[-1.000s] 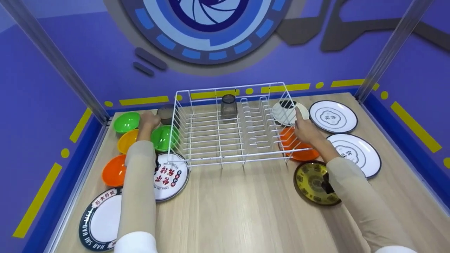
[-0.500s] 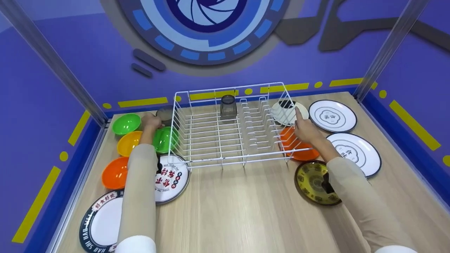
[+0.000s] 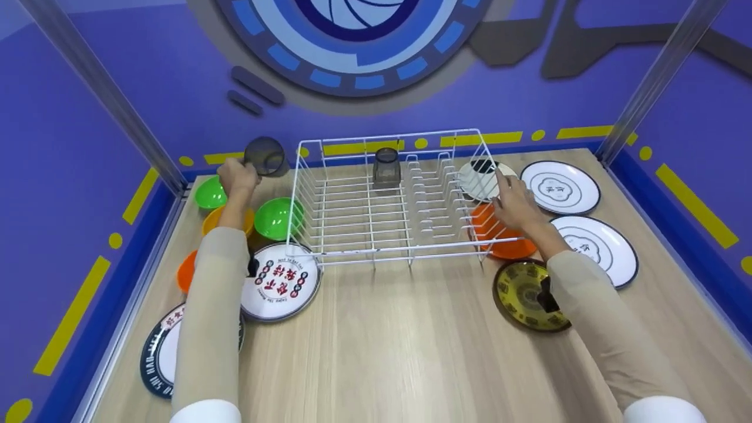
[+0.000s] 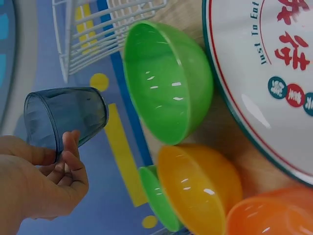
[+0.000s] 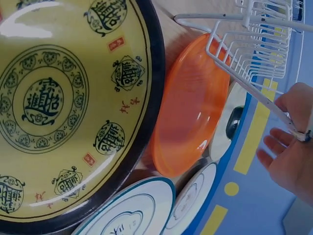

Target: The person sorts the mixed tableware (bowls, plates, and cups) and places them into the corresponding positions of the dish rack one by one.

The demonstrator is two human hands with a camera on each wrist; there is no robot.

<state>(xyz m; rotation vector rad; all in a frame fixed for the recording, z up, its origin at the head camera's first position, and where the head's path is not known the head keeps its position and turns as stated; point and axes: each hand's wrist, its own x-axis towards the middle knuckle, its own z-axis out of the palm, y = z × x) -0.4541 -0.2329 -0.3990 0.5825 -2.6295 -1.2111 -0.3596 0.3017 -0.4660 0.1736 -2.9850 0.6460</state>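
My left hand (image 3: 238,179) pinches a dark see-through glass (image 3: 265,156) by its rim, raised above the green bowls at the left of the rack. In the left wrist view the thumb and fingers of that hand (image 4: 46,181) hold the rim edge of the tilted glass (image 4: 68,116). A second dark glass (image 3: 386,169) stands upside down inside the white wire rack (image 3: 369,218). My right hand (image 3: 517,205) rests at the rack's right side; in the right wrist view the thumb and fingers (image 5: 288,142) lie around its white wire rim (image 5: 261,98).
Left of the rack are green (image 3: 278,218), yellow (image 3: 247,222) and orange bowls (image 3: 185,271) and two plates (image 3: 282,282). On the right lie an orange dish (image 3: 499,238), a yellow-brown plate (image 3: 526,296) and several white plates (image 3: 561,187). A blue-purple wall (image 3: 147,70) stands behind.
My left hand has lifted the dark glass from the table beside the rack. The right hand stays at the rack's side. The head view has shifted slightly.
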